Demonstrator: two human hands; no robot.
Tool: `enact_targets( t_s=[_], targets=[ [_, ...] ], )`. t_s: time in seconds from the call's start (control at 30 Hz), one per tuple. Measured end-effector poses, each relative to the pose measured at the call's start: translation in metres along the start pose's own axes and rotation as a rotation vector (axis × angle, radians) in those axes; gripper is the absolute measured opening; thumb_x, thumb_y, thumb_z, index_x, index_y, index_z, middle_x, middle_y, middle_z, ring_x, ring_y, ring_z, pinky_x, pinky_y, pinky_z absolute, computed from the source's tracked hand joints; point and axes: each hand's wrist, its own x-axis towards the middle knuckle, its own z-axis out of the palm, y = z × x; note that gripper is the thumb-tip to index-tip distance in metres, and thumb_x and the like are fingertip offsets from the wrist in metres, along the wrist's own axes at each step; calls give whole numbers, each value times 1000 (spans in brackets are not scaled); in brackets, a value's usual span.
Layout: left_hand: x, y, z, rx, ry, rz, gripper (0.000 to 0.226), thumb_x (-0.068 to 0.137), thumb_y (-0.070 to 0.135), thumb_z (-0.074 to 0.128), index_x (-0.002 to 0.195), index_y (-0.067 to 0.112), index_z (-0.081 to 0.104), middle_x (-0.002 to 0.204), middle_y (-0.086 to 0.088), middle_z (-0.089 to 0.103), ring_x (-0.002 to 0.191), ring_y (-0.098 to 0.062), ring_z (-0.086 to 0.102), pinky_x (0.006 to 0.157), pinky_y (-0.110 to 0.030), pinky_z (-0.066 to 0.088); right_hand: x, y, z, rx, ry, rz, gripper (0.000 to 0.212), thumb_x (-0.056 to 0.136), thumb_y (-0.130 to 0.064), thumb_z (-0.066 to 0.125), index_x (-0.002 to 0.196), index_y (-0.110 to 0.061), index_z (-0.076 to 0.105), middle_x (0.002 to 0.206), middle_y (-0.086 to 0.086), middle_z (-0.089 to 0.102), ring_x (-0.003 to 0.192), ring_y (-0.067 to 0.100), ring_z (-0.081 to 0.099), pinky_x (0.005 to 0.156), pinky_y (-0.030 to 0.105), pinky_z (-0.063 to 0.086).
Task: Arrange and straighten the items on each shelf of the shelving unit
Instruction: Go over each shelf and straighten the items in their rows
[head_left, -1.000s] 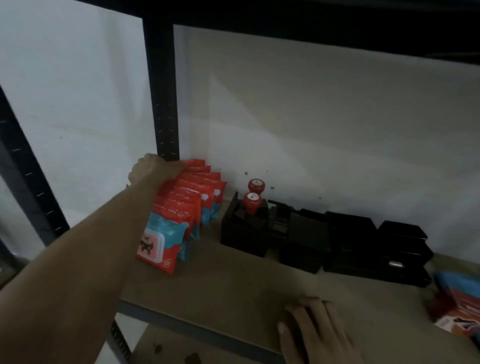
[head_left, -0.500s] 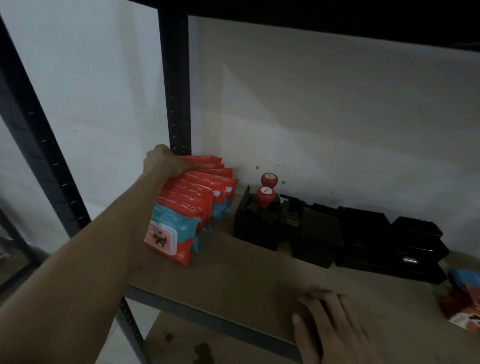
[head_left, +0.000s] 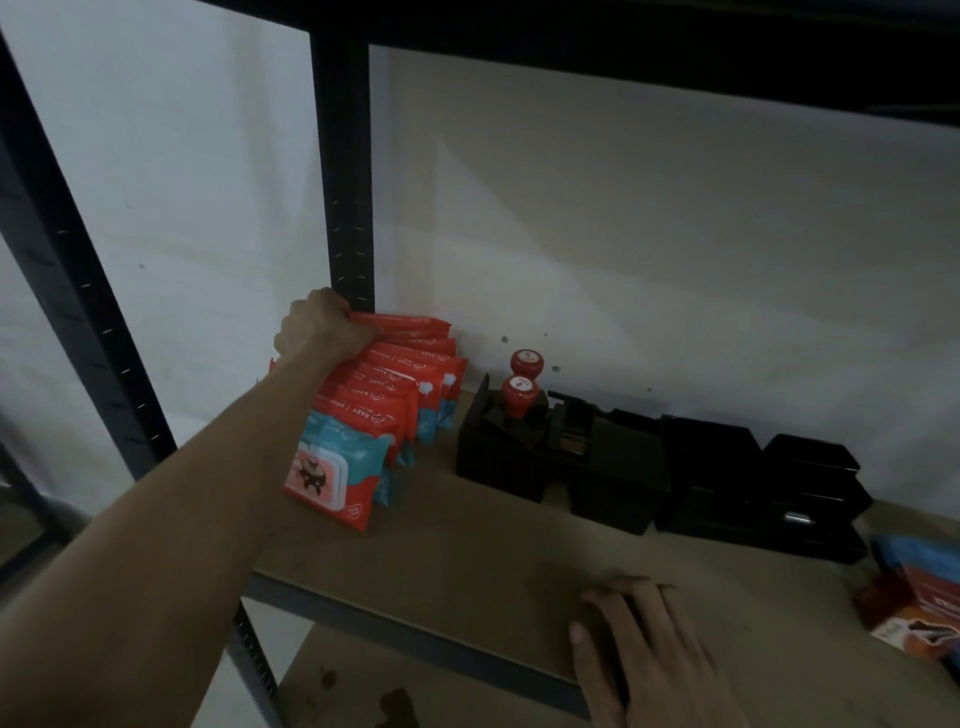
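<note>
We are squaring up the red-and-teal soft plastic wipe packs (head_left: 363, 431), which stand on edge in a row at the back left corner of the brown board shelf (head_left: 467, 561). Our left hand (head_left: 322, 332) curls over the rearmost packs' tops, gripping them. Our right hand (head_left: 639, 649) lies flat, fingers straight, at the shelf's front edge. Next, we judge, the leaning packs need pressing upright and flush. Their tops read "BABY"; the smaller print is illegible.

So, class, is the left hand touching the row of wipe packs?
Touching. The head view shows the left hand gripping the top edge of the rearmost wipe packs.
</note>
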Motion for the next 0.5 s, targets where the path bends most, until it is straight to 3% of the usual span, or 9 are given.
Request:
enact_targets(
  t_s=[0.1,0.2,0.27,0.37,0.5],
  targets=[
    [5,0,6,200,186,70,48,88,45,72,123,14,63,116,-13,60,105,-33,56,89,-46,43,0,-1,-1,-3,-18,1,40,90,-58,41,90,-34,73,101,-6,66,87,18,67,60,27,54],
    [14,12,9,290,245,312,36,91,37,67,121,17,64,124,-11,60,116,-33,54,94,-48,45,0,0,0,-21,-4,-20,47,95,-61,33,89,-36,73,102,-7,67,88,18,68,64,27,54],
    [17,27,12,287,132,432,40,92,45,66,124,22,61,127,-6,62,118,-28,56,93,-45,48,0,5,7,-63,4,-37,48,95,-60,33,88,-35,74,101,-5,68,92,17,63,74,29,50],
    [19,45,29,331,-134,428,65,85,62,67,135,25,47,131,-5,59,121,-29,55,99,-45,44,3,9,17,-125,54,-50,43,87,-58,41,85,-34,76,102,-2,65,94,17,52,81,33,40],
    [19,47,59,506,-269,357,115,67,93,54,155,23,25,157,-14,36,143,-40,35,115,-61,30,0,7,20,-103,94,-55,70,100,-61,17,84,-30,77,101,3,71,98,23,51,84,32,37]
  ],
)
